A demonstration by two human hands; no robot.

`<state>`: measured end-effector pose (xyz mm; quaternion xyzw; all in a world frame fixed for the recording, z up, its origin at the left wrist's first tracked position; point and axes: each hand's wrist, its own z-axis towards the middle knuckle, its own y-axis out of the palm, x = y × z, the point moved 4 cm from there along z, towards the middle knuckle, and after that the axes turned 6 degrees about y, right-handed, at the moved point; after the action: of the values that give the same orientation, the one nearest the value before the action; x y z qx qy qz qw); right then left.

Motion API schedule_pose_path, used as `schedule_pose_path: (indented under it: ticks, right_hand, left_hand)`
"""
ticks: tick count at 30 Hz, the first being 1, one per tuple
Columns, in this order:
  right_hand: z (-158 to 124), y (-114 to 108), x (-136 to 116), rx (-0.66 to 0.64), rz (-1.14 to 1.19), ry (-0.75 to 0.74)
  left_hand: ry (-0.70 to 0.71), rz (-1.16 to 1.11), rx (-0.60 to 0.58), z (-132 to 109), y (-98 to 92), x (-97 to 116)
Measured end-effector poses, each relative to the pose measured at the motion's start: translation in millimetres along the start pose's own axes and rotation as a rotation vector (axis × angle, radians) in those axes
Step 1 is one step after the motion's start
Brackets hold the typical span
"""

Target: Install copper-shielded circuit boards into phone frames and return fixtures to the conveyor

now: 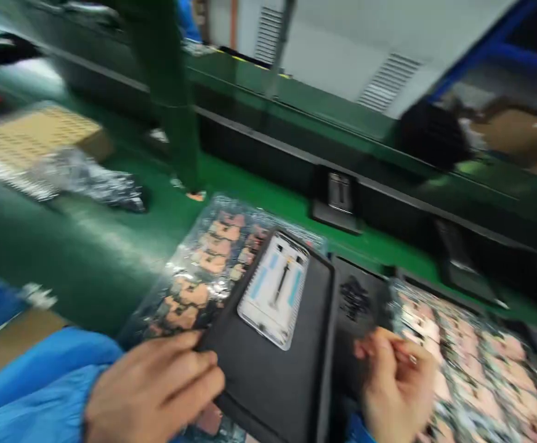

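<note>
Here motion blur smears most of the view, and fine detail is lost. The left hand (153, 394), coming out of a bright blue sleeve (42, 381), lies on the near left edge of a flat black rectangular tray (273, 387). Its fingers (189, 363) are loosely bent and touch the tray's rim; the thumb is hidden, so I cannot tell whether it grips. The tray sits tilted across the green worktop (88, 258), with its near end cut off by the bottom edge. On its far half rests a white and silver rectangular frame part (275, 289) with pale blue strips and a dark line down its middle.

The right hand (395, 381) is just right of the tray, with its fingers (379, 344) curled in toward the thumb. Blur keeps me from telling whether they pinch anything. Beyond it lies a small dark pad (356, 298) with a black marking too smeared to read.

A clear plastic blister sheet of orange-brown pieces (204, 258) runs partly under the tray's left side. A second such sheet (481, 363) spreads to the right, cut off at the frame edge. Far left are a tan cardboard box (32, 132) and crumpled silvery bags (93, 181).
</note>
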<state>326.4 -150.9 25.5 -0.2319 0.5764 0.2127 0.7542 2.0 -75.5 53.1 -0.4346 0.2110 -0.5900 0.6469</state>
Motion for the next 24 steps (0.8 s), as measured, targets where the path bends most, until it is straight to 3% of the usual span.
schedule_pose_path:
  ticks: [3, 6, 10, 14, 16, 18, 21, 24]
  right_hand:
    - [3.9, 0.7, 2.2, 0.050, 0.140, 0.009]
    - [-2.1, 7.8, -8.7, -0.009, 0.188, 0.009]
    - [-8.3, 18.4, -19.9, -0.088, 0.175, -0.017]
    - [-15.2, 17.2, -27.8, -0.114, 0.160, -0.057]
    - [-20.5, 16.4, -31.4, -0.154, 0.147, -0.023]
    - [-25.5, 17.7, -35.0, -0.198, 0.136, 0.024]
    - [-28.1, 21.7, -41.7, -0.236, 0.137, 0.050]
    - [-24.9, 24.0, -50.4, -0.247, 0.141, 0.037]
  left_hand:
    - [0.021, 0.078, 0.038, -4.0, 0.3, 28.6]
    - [0.049, 0.062, -0.060, -0.5, 17.3, 48.5]
    - [0.023, 0.029, -0.178, -5.5, 27.3, 49.0]
    - [-0.125, -0.108, -0.251, -20.2, -5.8, 8.6]
    - [-0.217, -0.108, -0.286, -22.4, -26.0, -27.9]
    - [-0.281, -0.096, -0.355, -12.9, -32.3, -68.4]
    - [-0.317, -0.082, -0.400, 31.4, -13.6, -117.8]
    - [-0.303, -0.049, -0.388, 90.5, 24.7, -141.3]
